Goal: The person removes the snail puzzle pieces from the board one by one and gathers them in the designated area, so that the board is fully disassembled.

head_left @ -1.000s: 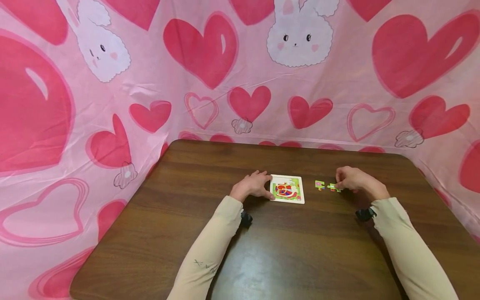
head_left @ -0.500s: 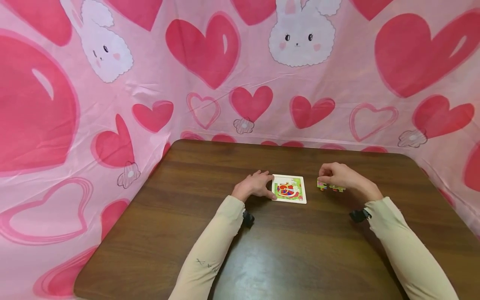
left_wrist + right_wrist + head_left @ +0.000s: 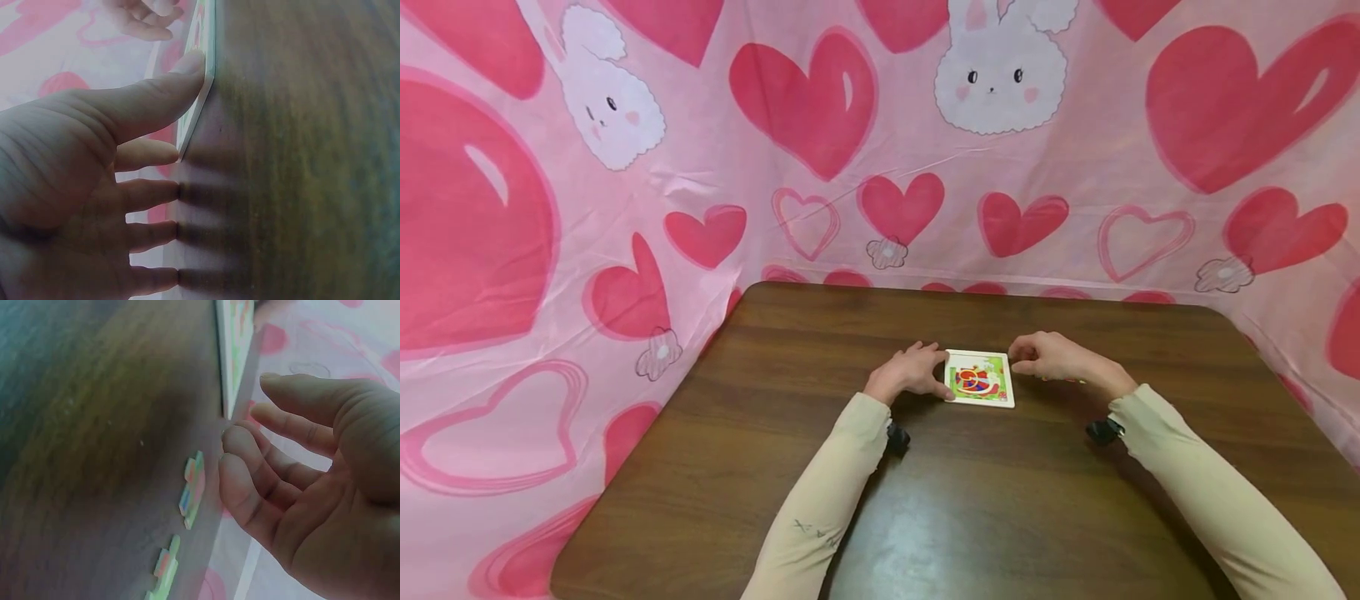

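A square puzzle board [image 3: 980, 379] with a pale frame and a colourful snail picture lies on the table. At its left side my left hand [image 3: 912, 371] rests with fingers spread, the thumb on the frame and the index fingertip at its corner in the left wrist view. Close to the board's right edge is my right hand [image 3: 1051, 357], its fingers loosely bent. Nothing shows between the right thumb and fingers [image 3: 240, 487] in the right wrist view. Two puzzle pieces, one nearer the board [image 3: 192, 490] and one farther [image 3: 164, 569], lie flat beneath that hand, mostly hidden in the head view.
The brown wooden table [image 3: 880, 500] has rounded corners. A pink cloth [image 3: 925, 150] printed with hearts and rabbits hangs behind it and along its sides. Each wrist wears a small black camera.
My right hand has moved left, from the puzzle pieces to beside the board's right edge, and now covers most of them in the head view. My left hand stays in place.
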A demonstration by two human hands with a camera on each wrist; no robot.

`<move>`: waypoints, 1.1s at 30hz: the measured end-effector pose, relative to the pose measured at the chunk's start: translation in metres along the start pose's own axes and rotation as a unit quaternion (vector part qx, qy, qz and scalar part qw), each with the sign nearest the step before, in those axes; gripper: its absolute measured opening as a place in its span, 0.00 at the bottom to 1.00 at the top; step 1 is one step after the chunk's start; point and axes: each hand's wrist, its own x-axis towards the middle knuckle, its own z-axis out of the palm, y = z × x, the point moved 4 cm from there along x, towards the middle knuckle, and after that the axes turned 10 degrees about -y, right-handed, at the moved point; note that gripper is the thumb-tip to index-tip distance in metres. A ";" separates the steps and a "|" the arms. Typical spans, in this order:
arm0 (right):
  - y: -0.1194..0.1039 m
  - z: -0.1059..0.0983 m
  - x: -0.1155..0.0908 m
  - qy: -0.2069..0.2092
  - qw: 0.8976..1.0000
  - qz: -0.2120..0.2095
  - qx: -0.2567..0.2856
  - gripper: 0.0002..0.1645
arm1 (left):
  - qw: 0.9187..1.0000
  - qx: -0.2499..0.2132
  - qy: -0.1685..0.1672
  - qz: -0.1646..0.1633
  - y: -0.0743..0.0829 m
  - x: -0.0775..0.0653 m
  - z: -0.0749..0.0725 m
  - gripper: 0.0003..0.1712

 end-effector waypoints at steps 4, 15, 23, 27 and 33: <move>-0.002 0.005 0.007 0.006 1.000 0.000 -0.012 0.16 | 1.000 0.001 0.002 0.001 -0.001 0.000 0.001 0.46; -0.006 0.010 0.020 -0.006 0.999 -0.018 -0.037 0.21 | 1.000 0.005 0.001 -0.003 0.000 0.000 0.001 0.46; -0.006 0.014 0.024 -0.010 0.999 -0.024 -0.042 0.24 | 1.000 0.002 -0.002 -0.008 0.001 -0.001 0.002 0.46; -0.007 0.015 0.024 -0.008 0.999 -0.021 -0.045 0.22 | 1.000 -0.002 -0.003 -0.008 0.001 0.000 0.002 0.46; -0.012 0.013 0.028 0.005 0.997 -0.031 -0.065 0.19 | 1.000 0.006 0.003 -0.009 -0.001 0.002 0.002 0.47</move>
